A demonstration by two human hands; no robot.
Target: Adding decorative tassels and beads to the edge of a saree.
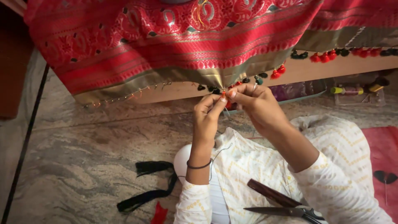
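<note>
Both hands pinching shut: left hand (207,111) and right hand (253,103) gripping a small red tassel (224,94) at the red sari's gold border (207,76), apparently knotting; calling next for steady, fine tightening.

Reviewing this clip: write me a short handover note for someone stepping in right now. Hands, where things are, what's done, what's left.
Left hand and right hand: fingertips pinched together on a small red tassel at the gold edge of the red cloth.
Scissors lie on the lap; black thread bundle on the floor; thread spools under the bench.
Done: red and dark tassels hang along the edge to the right.
Left: the edge to the left shows none.
</note>
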